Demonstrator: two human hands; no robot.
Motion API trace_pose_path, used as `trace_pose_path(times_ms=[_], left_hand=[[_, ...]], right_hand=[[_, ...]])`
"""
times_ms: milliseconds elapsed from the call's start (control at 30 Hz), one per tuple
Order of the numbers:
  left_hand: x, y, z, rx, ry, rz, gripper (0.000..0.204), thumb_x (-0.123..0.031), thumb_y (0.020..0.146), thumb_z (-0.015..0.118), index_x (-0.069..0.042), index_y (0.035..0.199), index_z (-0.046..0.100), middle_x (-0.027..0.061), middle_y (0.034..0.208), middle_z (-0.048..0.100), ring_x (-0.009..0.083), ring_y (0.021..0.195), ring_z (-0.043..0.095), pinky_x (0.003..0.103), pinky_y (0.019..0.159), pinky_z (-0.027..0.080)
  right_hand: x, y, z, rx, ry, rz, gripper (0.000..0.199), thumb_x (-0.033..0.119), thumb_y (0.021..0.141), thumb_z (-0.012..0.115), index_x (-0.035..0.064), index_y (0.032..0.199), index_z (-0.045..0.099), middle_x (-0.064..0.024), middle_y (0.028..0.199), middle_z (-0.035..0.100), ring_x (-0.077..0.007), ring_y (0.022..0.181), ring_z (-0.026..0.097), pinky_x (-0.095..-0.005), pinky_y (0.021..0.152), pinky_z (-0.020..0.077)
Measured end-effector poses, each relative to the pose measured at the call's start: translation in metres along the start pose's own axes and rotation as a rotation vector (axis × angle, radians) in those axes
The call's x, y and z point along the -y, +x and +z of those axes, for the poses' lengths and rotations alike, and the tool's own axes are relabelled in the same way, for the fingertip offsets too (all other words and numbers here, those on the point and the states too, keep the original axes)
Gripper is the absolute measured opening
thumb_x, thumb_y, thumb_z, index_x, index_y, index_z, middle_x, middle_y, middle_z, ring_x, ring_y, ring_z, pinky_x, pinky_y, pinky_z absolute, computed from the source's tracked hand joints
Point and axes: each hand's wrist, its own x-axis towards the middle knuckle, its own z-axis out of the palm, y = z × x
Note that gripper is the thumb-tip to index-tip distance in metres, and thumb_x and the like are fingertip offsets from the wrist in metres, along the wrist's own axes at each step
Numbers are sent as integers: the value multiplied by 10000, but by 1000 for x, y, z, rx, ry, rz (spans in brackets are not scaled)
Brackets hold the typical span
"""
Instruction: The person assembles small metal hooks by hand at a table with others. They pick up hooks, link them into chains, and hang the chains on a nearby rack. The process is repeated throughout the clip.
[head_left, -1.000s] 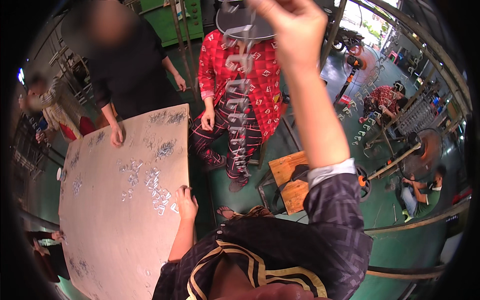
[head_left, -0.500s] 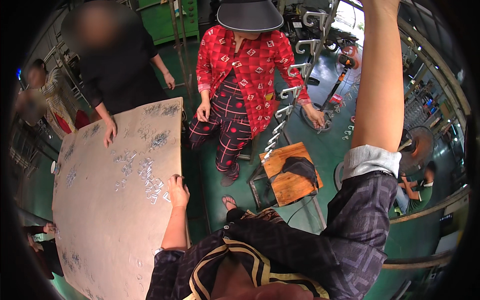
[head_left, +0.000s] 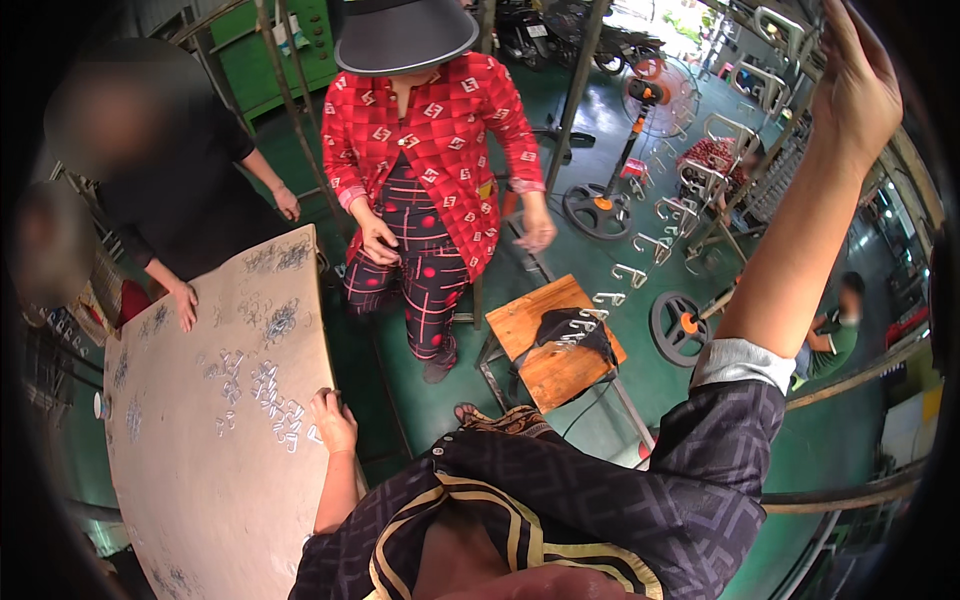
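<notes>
My right hand (head_left: pixel 858 95) is raised high at the upper right. Its fingers point up and run to the picture's edge, so any grip at the fingertips is hidden. Just left of it, a hanging row of bent metal hooks (head_left: pixel 704 182) slants down toward a wooden stool (head_left: pixel 510 318). My left hand (head_left: pixel 334 424) rests on the right edge of a brown table (head_left: pixel 190 450), fingers loosely bent and apart. Beside its fingertips lies a single metal hook (head_left: pixel 314 433), and further left is a loose pile of similar hooks (head_left: pixel 268 390).
A person in a red patterned shirt (head_left: pixel 430 140) stands ahead; another in black (head_left: pixel 190 150) leans on the table. A dark cloth (head_left: pixel 575 335) lies on the stool. Standing fans (head_left: pixel 648 95) and a round black base (head_left: pixel 680 328) occupy the floor at right.
My view has turned right. My right hand has come lower and to the right, and the hanging hooks have shifted right too. The person in red has drawn a hand back from beside them.
</notes>
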Motion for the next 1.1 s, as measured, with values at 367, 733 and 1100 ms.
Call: trace_pose_path(times_ms=[367,733,1100], left_hand=[[-3,3,4,25,40,7,328,63,701,620,-26,1009,550,156,1142,484,359,1094,463,434,944,401],[-17,13,-9,65,47,-11,325,61,706,609,-10,1015,533,167,1179,471,371,1108,459,432,949,403],[-35,27,-25,88,76,-13,311,57,725,580,-3,1024,519,175,1190,473,385,1110,451,445,957,388]], right_hand=[[-13,-15,-98,-232,-212,67,195,-50,776,718,-103,954,658,-146,894,689,-148,724,620,-219,656,476],[-44,-28,-150,-289,-452,211,192,17,775,751,-54,944,691,-68,833,680,-86,677,551,-205,603,411],[-160,-20,-188,-327,-324,456,190,45,788,754,-12,953,680,-53,801,685,-62,587,525,-190,524,397]])
